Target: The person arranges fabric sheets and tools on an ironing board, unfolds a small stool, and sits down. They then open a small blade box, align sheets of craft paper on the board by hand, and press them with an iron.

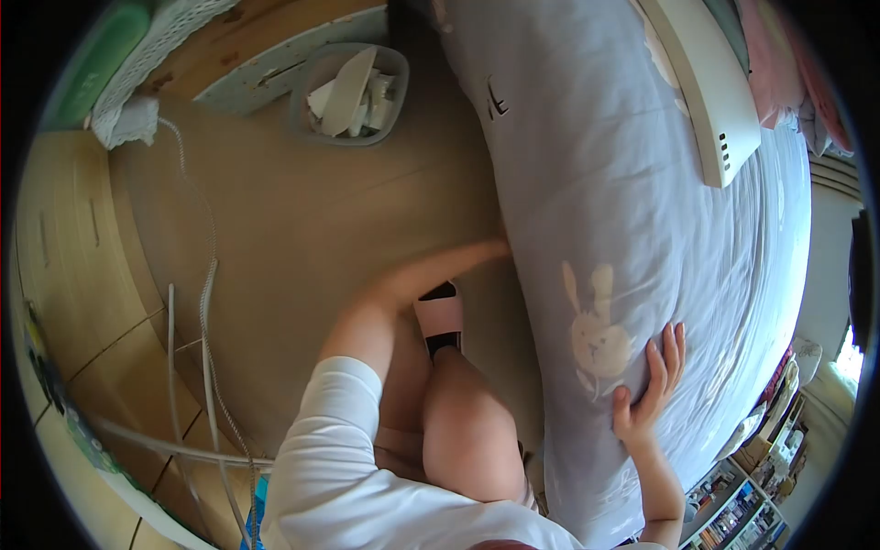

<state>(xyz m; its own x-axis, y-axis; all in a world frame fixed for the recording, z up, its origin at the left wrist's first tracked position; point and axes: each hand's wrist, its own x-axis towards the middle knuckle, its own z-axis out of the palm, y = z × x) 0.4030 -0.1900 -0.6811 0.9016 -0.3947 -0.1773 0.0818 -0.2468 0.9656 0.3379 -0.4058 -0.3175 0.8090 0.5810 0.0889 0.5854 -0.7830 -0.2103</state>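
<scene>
My right hand [653, 390] lies on the grey-lavender bed cover [587, 202], fingers spread, just right of a cream rabbit print [598, 344]. It grips nothing. My left forearm [435, 268] reaches across to the side of the bed and goes out of sight at the overhanging cover. The left hand itself is hidden there, so its fingers and anything it may hold do not show. Below that arm, a foot in a pink and black slipper [440, 319] rests on the floor beside my bent knee [469, 426].
A clear plastic bin [400, 73] with white items stands on the brown floor [275, 211]. White cords [211, 312] and thin poles run along the left. A long cream-coloured panel [706, 92] lies on the bed. Shelves [733, 513] stand at the lower right.
</scene>
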